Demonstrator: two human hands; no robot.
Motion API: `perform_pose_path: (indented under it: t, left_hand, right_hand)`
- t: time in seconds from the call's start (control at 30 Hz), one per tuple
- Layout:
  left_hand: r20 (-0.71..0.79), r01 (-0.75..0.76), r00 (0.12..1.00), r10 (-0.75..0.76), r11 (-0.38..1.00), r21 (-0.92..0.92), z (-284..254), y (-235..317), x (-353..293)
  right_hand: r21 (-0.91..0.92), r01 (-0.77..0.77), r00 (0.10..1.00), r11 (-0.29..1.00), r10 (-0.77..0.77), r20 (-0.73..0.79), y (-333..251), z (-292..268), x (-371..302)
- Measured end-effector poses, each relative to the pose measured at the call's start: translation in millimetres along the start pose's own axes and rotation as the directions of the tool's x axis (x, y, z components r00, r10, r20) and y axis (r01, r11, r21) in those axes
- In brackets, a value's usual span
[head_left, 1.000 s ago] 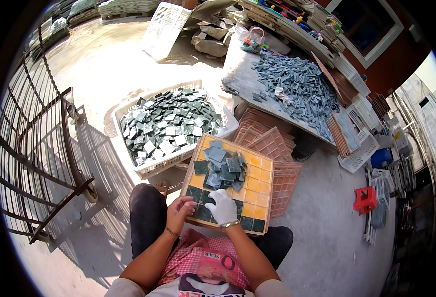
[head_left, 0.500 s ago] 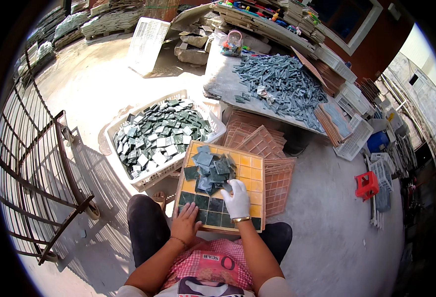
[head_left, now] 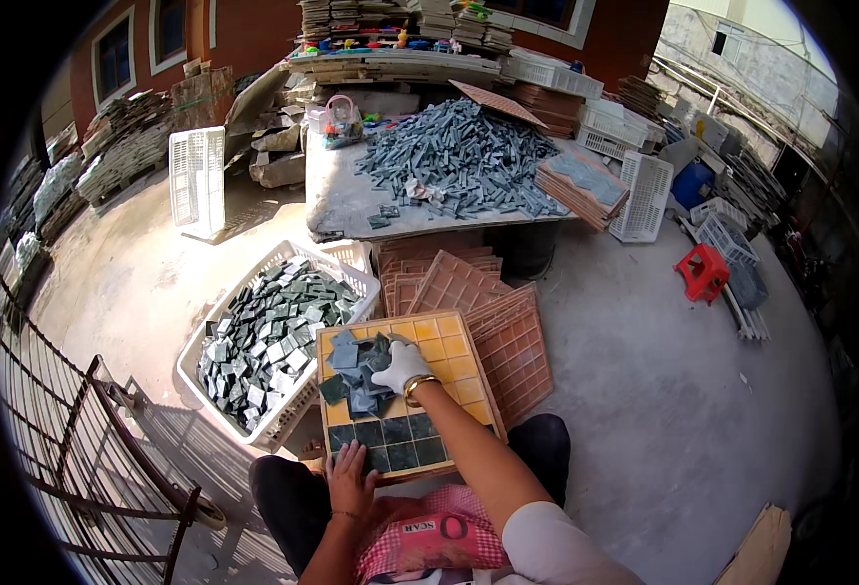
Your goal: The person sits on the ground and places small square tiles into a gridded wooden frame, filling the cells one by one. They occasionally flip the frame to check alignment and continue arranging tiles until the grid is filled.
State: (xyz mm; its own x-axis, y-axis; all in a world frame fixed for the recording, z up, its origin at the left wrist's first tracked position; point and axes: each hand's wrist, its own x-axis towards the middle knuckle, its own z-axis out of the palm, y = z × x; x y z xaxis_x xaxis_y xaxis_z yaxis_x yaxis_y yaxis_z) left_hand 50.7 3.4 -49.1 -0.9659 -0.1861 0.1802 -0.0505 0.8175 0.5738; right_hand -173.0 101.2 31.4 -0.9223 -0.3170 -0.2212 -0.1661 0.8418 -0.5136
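A yellow grid tray (head_left: 454, 351) lies on my lap, its near rows filled with dark green square tiles (head_left: 400, 450). A loose heap of grey-green tiles (head_left: 351, 375) sits on the tray's middle. My right hand (head_left: 398, 367), in a white glove with a gold bangle at the wrist, rests on that heap with its fingers spread over the tiles. My bare left hand (head_left: 351, 466) lies flat on the tray's near left edge, beside the filled rows.
A white plastic basket (head_left: 220, 331) full of dark tiles stands at my left. Brown grid trays (head_left: 507, 336) are stacked ahead on the concrete floor. Beyond is a table (head_left: 337, 200) heaped with grey tile strips. A metal rack (head_left: 69, 439) is at far left, a red stool (head_left: 702, 271) at right.
My right hand has moved from the tray's near rows up onto the loose heap. My left hand stays at the near edge. The view has tilted upward.
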Motion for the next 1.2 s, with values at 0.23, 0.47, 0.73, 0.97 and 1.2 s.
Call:
perform_pose_path:
  t: [0.23,0.47,0.73,0.97,1.2]
  left_hand:
    - [-0.022,-0.018,1.000,0.017,1.000,-0.013,5.2,-3.8,-1.6]
    - [-0.036,0.003,0.999,-0.003,1.000,0.013,3.3,-2.4,-3.4]
    - [-0.138,-0.022,0.990,0.020,1.000,-0.013,-8.9,25.8,-2.6]
    - [-0.015,-0.034,0.999,0.031,0.950,-0.311,-9.4,67.8,10.6]
    - [-0.002,-0.044,0.999,0.045,0.976,-0.212,13.6,46.6,9.5]
  right_hand:
    - [0.476,0.067,0.992,0.877,-0.109,0.062,62.0,12.8,-6.2]
    - [0.598,0.060,0.998,0.800,-0.065,-0.013,114.3,-3.1,-34.3]
    - [0.496,0.208,0.978,0.843,-0.198,-0.073,120.7,-21.5,-60.9]
    - [0.439,0.482,0.850,0.758,-0.526,-0.023,101.5,-17.9,-75.2]
    - [0.364,0.465,0.855,0.807,-0.516,0.050,135.1,-32.3,-65.9]
